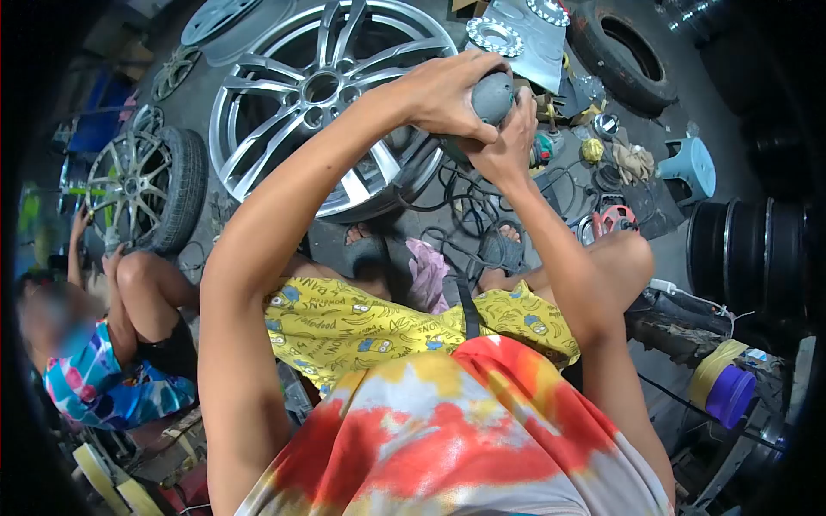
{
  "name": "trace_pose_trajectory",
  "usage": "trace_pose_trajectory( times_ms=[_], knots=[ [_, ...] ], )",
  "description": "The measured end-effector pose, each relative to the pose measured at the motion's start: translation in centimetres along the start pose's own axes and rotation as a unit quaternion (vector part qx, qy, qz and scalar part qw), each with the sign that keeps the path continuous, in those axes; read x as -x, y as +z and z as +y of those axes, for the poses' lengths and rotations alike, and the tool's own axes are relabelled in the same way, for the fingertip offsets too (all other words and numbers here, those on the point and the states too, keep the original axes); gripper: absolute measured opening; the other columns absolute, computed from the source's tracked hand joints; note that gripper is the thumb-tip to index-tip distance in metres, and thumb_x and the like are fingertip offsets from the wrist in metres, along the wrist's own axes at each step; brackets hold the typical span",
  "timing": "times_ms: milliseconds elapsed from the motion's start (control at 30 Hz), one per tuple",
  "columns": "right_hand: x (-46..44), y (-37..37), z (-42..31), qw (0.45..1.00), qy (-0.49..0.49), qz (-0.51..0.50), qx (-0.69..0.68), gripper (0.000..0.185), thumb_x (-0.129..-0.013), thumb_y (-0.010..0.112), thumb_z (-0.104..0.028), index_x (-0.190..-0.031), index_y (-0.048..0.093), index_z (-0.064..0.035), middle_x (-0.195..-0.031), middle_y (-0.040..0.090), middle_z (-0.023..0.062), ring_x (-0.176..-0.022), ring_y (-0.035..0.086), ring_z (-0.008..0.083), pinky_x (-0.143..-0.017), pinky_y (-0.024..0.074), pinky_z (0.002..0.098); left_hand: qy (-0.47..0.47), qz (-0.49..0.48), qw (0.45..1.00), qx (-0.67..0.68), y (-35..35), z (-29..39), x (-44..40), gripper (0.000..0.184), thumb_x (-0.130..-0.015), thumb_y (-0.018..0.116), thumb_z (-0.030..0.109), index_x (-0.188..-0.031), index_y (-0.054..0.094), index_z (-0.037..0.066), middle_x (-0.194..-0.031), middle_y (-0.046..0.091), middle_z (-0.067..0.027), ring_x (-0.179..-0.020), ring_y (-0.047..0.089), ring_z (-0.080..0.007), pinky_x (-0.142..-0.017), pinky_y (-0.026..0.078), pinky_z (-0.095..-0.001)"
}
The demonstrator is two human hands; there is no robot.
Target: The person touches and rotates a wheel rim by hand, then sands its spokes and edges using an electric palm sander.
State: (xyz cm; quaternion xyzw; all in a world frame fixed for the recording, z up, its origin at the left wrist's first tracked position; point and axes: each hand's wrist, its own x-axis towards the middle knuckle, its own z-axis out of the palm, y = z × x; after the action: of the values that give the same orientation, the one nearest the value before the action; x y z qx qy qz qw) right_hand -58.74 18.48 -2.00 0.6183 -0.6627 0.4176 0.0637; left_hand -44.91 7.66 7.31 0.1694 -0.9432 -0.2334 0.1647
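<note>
Both my hands are wrapped round a grey, rounded tool [493,99], held over the right side of a large silver alloy wheel [383,160]. My left hand [449,95] closes on it from the left, thumb along its lower side. From the right and below, my right hand [508,142] grips it, its fingers partly hidden. The tool's lower part is hidden by my hands, so its exact kind cannot be made out. The wheel lies face up on the floor, its several split spokes showing. Dark cables [469,206] run across the floor below my hands.
Another person [116,361] sits at left beside a spoked wheel [131,185] and a tyre [185,189]. A worn tyre [624,56], a light-blue stool [688,169] and dark wheel barrels [744,258] stand at right. A pink cloth [426,275] lies between my feet.
</note>
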Motion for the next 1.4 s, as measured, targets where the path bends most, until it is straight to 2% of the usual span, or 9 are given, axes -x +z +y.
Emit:
trace_pose_trajectory(
  times_ms=[100,167,300,467,700,967,1133,1333,1400],
  knots=[
    [1.6,0.0,-1.7,0.999,-0.016,0.047,0.021,0.091,-0.061,0.091,-0.032,-0.130,0.047,0.0073,-0.122,0.048,0.0257,-0.117,0.048,0.0482,-0.099,0.0404,0.0562,0.029,-0.006,0.999,0.016,-0.4,0.4,1.6,0.084,-0.066,0.080,0.042,-0.137,0.054,0.004,-0.123,0.061,-0.0215,-0.117,0.063,-0.0412,-0.099,0.051,-0.0491],
    [2.8,-0.8,-3.6,0.999,0.028,-0.007,-0.026,0.099,-0.056,0.096,-0.037,-0.134,0.050,0.0020,-0.122,0.046,0.0229,-0.118,0.046,0.0460,-0.094,0.0397,0.0566,0.013,-0.030,0.998,0.047,-0.6,1.1,3.8,0.085,-0.064,0.081,0.042,-0.136,0.054,0.004,-0.123,0.061,-0.0211,-0.115,0.064,-0.0417,-0.097,0.052,-0.0495],
    [3.4,-1.0,-6.2,0.995,0.071,0.001,-0.068,0.086,-0.056,0.095,-0.036,-0.124,0.056,-0.0006,-0.118,0.046,0.0206,-0.113,0.047,0.0450,-0.091,0.0394,0.0557,-0.003,-0.035,0.997,0.064,-1.1,2.0,5.3,0.086,-0.063,0.082,0.037,-0.137,0.054,0.005,-0.123,0.060,-0.0193,-0.110,0.065,-0.0421,-0.094,0.053,-0.0499],
    [2.8,-0.9,-5.6,0.999,0.018,0.041,-0.014,0.076,-0.065,0.091,-0.033,-0.117,0.052,0.0058,-0.112,0.046,0.0201,-0.108,0.047,0.0447,-0.092,0.0387,0.0549,0.023,-0.029,0.997,0.067,-1.0,1.3,4.4,0.086,-0.063,0.082,0.036,-0.138,0.053,0.005,-0.123,0.060,-0.0194,-0.113,0.063,-0.0419,-0.095,0.052,-0.0492],
    [2.6,-0.6,-7.3,0.997,0.072,0.027,0.002,0.072,-0.062,0.092,-0.032,-0.112,0.056,0.0052,-0.111,0.046,0.0198,-0.109,0.048,0.0440,-0.091,0.0393,0.0537,0.033,-0.015,0.996,0.080,-1.5,0.7,4.7,0.083,-0.062,0.083,0.035,-0.135,0.055,0.007,-0.119,0.061,-0.0181,-0.113,0.063,-0.0389,-0.098,0.052,-0.0466],
    [4.5,-0.4,-7.3,0.996,0.057,0.064,-0.016,0.080,-0.059,0.092,-0.031,-0.118,0.051,0.0050,-0.112,0.045,0.0214,-0.110,0.047,0.0454,-0.092,0.0385,0.0541,0.012,-0.074,0.994,0.074,-1.5,1.6,5.6,0.084,-0.062,0.081,0.036,-0.136,0.055,0.007,-0.125,0.059,-0.0170,-0.116,0.062,-0.0384,-0.099,0.051,-0.0474],
    [2.9,-0.1,-6.8,0.997,0.063,0.045,0.004,0.080,-0.058,0.093,-0.034,-0.114,0.052,0.0065,-0.113,0.044,0.0205,-0.108,0.047,0.0459,-0.091,0.0382,0.0547,0.021,-0.037,0.997,0.066,-1.8,0.3,4.8,0.084,-0.061,0.080,0.034,-0.136,0.054,0.007,-0.121,0.058,-0.0181,-0.111,0.063,-0.0396,-0.094,0.052,-0.0484],
    [6.9,-0.1,-7.2,0.994,0.091,0.042,-0.046,0.095,-0.063,0.093,-0.041,-0.130,0.046,0.0071,-0.119,0.044,0.0250,-0.115,0.046,0.0482,-0.098,0.0374,0.0574,-0.005,-0.103,0.993,0.064,-1.2,3.4,6.4,0.082,-0.061,0.081,0.032,-0.135,0.054,0.009,-0.120,0.058,-0.0188,-0.104,0.064,-0.0446,-0.090,0.053,-0.0509],
    [6.7,0.5,-5.9,0.993,0.059,0.092,-0.039,0.096,-0.064,0.091,-0.041,-0.133,0.045,0.0060,-0.118,0.045,0.0248,-0.112,0.046,0.0471,-0.092,0.0365,0.0555,-0.004,-0.061,0.998,0.026,-0.6,3.3,5.3,0.082,-0.063,0.080,0.035,-0.137,0.054,0.009,-0.122,0.059,-0.0199,-0.107,0.065,-0.0452,-0.091,0.054,-0.0507]
  ],
)
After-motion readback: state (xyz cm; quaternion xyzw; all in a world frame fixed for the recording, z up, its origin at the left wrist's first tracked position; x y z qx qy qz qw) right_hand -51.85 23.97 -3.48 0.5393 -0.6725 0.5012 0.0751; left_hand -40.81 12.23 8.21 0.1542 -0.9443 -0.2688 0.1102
